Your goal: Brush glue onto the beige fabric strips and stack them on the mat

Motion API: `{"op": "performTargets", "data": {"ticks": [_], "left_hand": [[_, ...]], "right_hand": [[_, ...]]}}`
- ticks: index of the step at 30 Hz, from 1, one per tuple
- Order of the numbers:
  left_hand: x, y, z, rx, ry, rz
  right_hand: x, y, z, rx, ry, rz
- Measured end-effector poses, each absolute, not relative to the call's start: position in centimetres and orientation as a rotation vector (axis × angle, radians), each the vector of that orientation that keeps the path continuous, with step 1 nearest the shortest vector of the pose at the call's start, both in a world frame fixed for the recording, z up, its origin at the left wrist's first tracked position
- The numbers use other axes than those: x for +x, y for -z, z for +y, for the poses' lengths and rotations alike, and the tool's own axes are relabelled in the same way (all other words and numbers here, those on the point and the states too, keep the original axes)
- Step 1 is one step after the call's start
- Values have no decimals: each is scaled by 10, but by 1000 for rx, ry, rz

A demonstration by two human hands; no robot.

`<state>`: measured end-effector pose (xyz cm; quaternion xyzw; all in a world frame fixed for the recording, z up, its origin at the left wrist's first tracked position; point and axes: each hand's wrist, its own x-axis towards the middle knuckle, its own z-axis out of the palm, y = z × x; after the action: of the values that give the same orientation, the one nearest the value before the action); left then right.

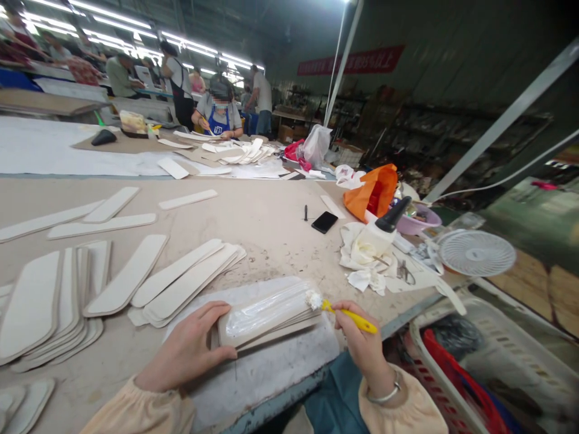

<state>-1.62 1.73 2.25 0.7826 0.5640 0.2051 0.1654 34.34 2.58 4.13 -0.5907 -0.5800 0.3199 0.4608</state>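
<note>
My right hand [359, 340] is closed around the yellow handle of a brush [326, 305], whose white, coated bristles touch the right end of the top strip in a stack of pale flat strips [271, 310]. Glossy wet streaks, like glue, cover much of that top strip. With thumb in front and fingers behind, my left hand [194, 337] grips the left end of the same stack. The stack rests on a white sheet [294, 361] at the table's near edge. More round-cornered strips [185, 283] lie fanned out just beyond my left hand.
Piles of strips [31, 307] cover the table's left side. Toward the right are a phone [324, 222], a white bottle with a black top [375, 235], an orange bag [371, 193] and a fan [477, 252]. A plastic basket [438, 367] stands beside the table. Across it, a co-worker [219, 114] sits.
</note>
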Motion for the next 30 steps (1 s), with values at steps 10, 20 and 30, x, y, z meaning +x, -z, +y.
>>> {"op": "performTargets", "data": {"ticks": [10, 20, 30], "left_hand": [[-18, -20, 21, 2293, -577, 1614], [-26, -23, 19, 2248, -657, 1590], [-37, -43, 25, 2036, -717, 2080]], "right_hand": [[341, -47, 42, -1436, -852, -1320], [331, -43, 33, -980, -1384, -728], [349, -19, 37, -766, -1579, -446]]}}
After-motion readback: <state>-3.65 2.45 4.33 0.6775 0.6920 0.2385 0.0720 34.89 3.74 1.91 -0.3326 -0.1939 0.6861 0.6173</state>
